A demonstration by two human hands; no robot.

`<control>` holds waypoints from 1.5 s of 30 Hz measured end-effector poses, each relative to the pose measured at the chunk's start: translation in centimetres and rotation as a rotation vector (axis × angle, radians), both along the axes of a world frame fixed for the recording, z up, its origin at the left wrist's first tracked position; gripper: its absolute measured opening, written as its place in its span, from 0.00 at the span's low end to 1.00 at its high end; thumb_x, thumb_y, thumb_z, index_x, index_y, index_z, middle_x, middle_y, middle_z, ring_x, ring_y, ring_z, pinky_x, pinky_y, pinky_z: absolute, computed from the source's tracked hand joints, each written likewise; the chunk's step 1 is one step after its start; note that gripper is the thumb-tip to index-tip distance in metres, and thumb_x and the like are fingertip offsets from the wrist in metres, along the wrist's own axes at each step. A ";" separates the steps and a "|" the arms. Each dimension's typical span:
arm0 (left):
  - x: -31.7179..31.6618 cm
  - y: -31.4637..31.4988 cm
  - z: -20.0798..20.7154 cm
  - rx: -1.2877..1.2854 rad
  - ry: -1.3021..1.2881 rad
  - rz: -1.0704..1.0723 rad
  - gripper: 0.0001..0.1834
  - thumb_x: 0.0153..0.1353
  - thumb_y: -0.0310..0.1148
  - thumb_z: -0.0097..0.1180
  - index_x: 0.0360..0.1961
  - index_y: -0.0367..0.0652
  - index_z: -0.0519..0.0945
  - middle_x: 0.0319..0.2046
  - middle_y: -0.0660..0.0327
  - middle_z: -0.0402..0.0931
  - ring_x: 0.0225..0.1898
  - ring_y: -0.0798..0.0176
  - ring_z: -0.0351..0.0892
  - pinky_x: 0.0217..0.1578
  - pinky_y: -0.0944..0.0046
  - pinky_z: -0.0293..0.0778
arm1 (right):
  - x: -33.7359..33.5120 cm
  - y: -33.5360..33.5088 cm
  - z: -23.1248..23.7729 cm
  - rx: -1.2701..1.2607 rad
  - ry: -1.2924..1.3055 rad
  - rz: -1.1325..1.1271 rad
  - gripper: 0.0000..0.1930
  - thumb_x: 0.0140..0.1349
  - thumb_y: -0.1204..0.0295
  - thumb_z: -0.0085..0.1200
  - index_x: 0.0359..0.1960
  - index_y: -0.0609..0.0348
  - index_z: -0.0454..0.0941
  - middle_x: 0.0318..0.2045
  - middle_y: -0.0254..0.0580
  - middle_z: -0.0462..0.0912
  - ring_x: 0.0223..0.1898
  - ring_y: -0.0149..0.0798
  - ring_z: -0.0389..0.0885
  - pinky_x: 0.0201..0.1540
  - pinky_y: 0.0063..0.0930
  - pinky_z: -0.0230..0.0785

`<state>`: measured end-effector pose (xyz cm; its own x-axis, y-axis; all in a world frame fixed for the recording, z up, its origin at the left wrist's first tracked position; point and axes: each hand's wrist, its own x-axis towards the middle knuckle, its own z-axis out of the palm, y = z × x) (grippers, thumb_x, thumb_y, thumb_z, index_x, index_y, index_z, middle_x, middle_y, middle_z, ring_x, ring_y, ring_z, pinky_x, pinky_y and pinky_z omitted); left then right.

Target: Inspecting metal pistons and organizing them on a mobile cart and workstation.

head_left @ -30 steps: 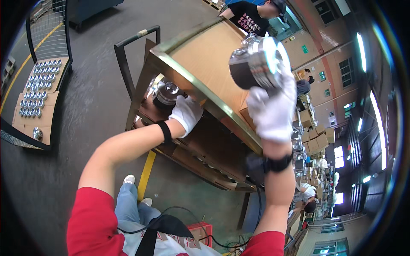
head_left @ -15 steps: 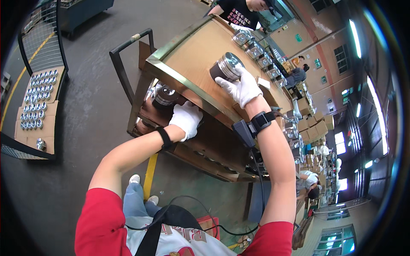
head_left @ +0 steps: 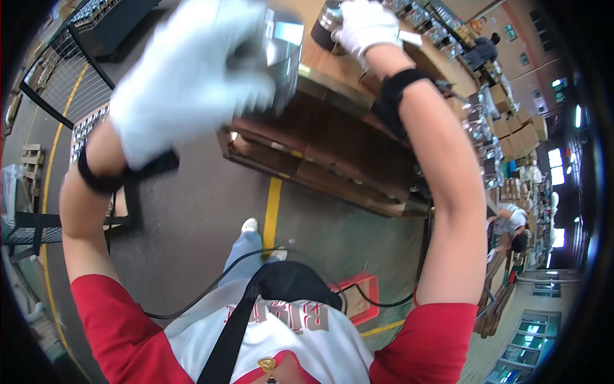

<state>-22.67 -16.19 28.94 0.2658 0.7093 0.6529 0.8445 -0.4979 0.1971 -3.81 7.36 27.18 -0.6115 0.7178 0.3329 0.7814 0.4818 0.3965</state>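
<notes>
My white-gloved left hand is raised close to the camera, smeared by motion. Its fingers curl round a piston with a shiny metal face and dark side, partly hidden by the glove. On the wooden top of the cart rests another piston, with a dark skirt and bright ringed end. My right hand, also gloved in white, grips that piston from its right side, with the thumb at its near edge.
Under the cart top is a brown lower shelf. A red crate lies on the floor by my body. At left stands a mesh-sided trolley with rows of small metal parts. Cardboard boxes are stacked at right; a person bends nearby.
My left hand has come up from the cart's lower shelf with a piston in it, toward the camera. My right hand stays at the piston on top. The view has shifted.
</notes>
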 end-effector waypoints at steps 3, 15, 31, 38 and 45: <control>-0.3 5.9 4.1 -0.145 0.168 0.094 0.17 0.50 0.40 0.63 0.39 0.43 0.86 0.36 0.52 0.87 0.39 0.56 0.86 0.42 0.58 0.78 | -1.6 -0.4 0.7 -0.310 0.152 0.022 0.14 0.59 0.59 0.53 0.35 0.49 0.89 0.37 0.50 0.88 0.41 0.49 0.88 0.43 0.39 0.79; 0.8 18.2 -0.5 -0.480 0.477 0.346 0.19 0.50 0.48 0.61 0.41 0.51 0.87 0.37 0.51 0.85 0.38 0.47 0.85 0.41 0.54 0.79 | 0.8 -6.3 3.8 0.336 0.125 0.224 0.16 0.61 0.65 0.53 0.46 0.59 0.85 0.45 0.52 0.86 0.45 0.53 0.86 0.50 0.38 0.77; 0.7 2.6 -24.9 0.345 0.160 0.241 0.28 0.47 0.27 0.68 0.53 0.39 0.76 0.48 0.48 0.76 0.46 0.44 0.78 0.44 0.53 0.77 | 9.5 -9.7 -18.0 0.273 0.271 0.760 0.15 0.59 0.68 0.59 0.47 0.57 0.77 0.36 0.44 0.82 0.33 0.49 0.82 0.36 0.38 0.77; -0.1 11.7 -29.9 0.260 -0.301 0.428 0.50 0.47 0.45 0.74 0.68 0.39 0.63 0.62 0.40 0.66 0.66 0.38 0.65 0.66 0.52 0.65 | 1.2 5.2 -18.8 -0.501 0.914 0.251 0.27 0.63 0.47 0.61 0.51 0.55 0.74 0.40 0.49 0.80 0.41 0.42 0.82 0.47 0.37 0.77; -0.7 12.3 -24.5 -0.312 -0.267 0.511 0.55 0.41 0.50 0.75 0.68 0.35 0.63 0.57 0.36 0.72 0.57 0.36 0.75 0.58 0.51 0.73 | -4.2 10.1 -18.3 -1.436 1.896 0.240 0.17 0.68 0.53 0.56 0.37 0.55 0.76 0.30 0.44 0.81 0.29 0.41 0.82 0.19 0.25 0.74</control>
<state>-23.37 -3.87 4.39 -0.2979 0.8702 0.3925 0.8617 0.0681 0.5029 -8.04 17.41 8.83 -0.4306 0.9017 -0.0381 -0.3397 -0.2011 -0.9188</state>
